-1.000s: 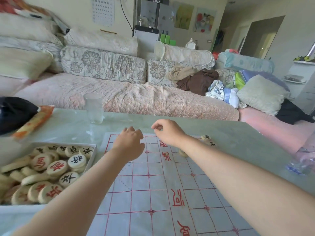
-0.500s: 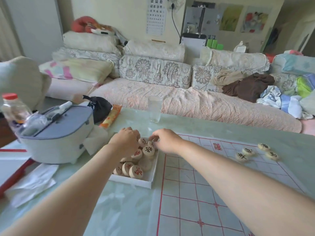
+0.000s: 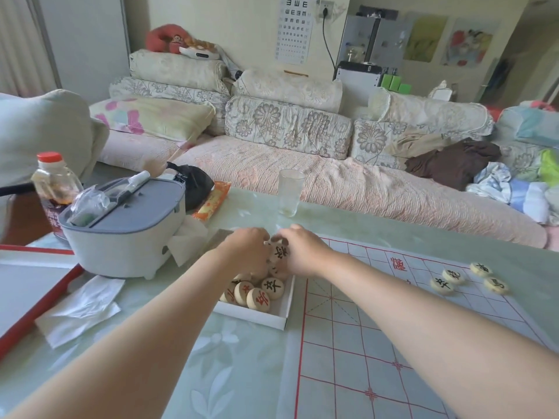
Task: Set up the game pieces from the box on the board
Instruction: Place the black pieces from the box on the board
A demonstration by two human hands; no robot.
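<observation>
L hand [image 3: 248,252] & R hand [image 3: 305,255] curled in box [image 3: 257,316] over pieces [image 3: 272,288], grips unclear; black 卒 readable.

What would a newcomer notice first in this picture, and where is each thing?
The bare left hand and right hand meet at centre over a shallow white cardboard box of round pale wooden game pieces. To its right lies a white paper board with red grid lines, with four such pieces on its far right part.
</observation>
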